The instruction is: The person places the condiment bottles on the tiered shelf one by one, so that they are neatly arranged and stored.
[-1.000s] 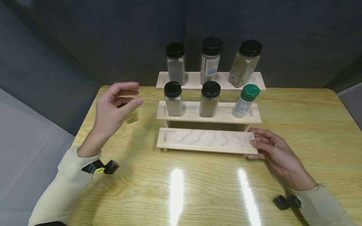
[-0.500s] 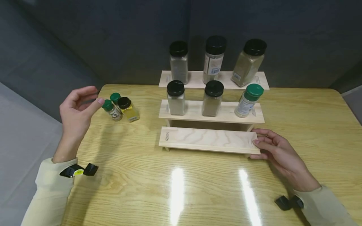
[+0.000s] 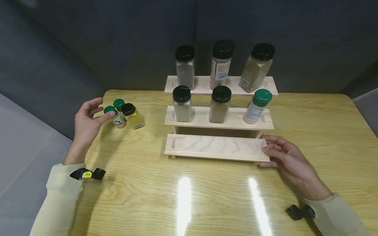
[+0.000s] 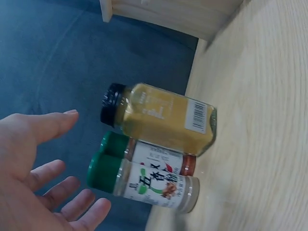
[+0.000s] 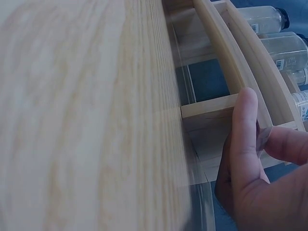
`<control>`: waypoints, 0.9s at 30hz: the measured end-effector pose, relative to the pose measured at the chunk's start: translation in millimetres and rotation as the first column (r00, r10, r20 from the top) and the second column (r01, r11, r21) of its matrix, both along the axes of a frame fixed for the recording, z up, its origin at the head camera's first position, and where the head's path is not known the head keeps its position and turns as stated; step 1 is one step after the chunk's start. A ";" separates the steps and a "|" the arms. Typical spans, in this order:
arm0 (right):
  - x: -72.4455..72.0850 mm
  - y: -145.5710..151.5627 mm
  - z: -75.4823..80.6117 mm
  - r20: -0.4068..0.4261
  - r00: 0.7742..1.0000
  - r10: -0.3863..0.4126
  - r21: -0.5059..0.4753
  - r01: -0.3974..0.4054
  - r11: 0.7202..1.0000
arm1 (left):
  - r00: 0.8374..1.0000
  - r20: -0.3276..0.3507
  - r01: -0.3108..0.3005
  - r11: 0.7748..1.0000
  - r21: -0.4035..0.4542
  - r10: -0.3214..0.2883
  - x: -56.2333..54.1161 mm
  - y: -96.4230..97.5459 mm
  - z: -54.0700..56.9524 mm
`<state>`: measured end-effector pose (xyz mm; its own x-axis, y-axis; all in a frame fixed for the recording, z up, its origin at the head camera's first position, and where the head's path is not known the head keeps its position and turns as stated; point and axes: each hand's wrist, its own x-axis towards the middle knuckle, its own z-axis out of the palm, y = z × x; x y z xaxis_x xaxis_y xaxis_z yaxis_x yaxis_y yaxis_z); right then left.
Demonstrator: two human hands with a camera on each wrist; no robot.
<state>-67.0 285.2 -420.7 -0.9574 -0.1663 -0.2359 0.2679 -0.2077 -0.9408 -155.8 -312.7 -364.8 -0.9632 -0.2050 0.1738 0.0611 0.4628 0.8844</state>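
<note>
L hand [image 3: 87, 126] loose, holding nothing, just beside 3 jars [image 4: 156, 155] on table [image 3: 141, 190]; R hand [image 3: 295, 165] grips rack [image 3: 218, 146] at btm R end. Jars v. close together, so clumsy reach could prob. topple one.

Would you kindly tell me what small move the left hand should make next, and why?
I'd probably ease the left hand in and pinch the front green-capped jar: its parted thumb and fingers are close to the green cap yet hold nothing, and the right hand grips the end of the bottom shelf.
</note>
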 end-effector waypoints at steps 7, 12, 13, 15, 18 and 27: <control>0.6 -1.0 -0.1 0.009 1.000 -0.003 0.007 0.003 1.000 | 0.999 0.037 0.008 1.000 0.009 -0.009 -7.3 -1.8 -14.8; 0.7 -1.1 0.2 0.019 1.000 -0.008 0.010 0.008 1.000 | 0.997 0.073 0.002 1.000 -0.019 -0.001 -11.2 -1.5 -20.6; 0.7 -1.1 0.2 0.018 1.000 -0.007 0.012 0.007 1.000 | 0.997 0.077 0.004 1.000 -0.024 -0.002 -11.5 -1.4 -21.0; 0.7 -1.1 0.4 0.017 1.000 -0.006 0.016 0.006 1.000 | 0.997 0.078 0.005 1.000 -0.030 -0.003 -12.1 -1.3 -22.4; 0.9 -1.0 0.5 0.011 1.000 -0.004 0.018 0.004 1.000 | 0.997 0.072 0.006 0.999 -0.035 -0.004 -13.6 -0.7 -24.1; 1.1 -0.8 1.5 0.000 1.000 -0.001 0.024 0.001 1.000 | 0.996 0.081 -0.025 0.999 -0.036 0.028 -15.9 1.9 -26.0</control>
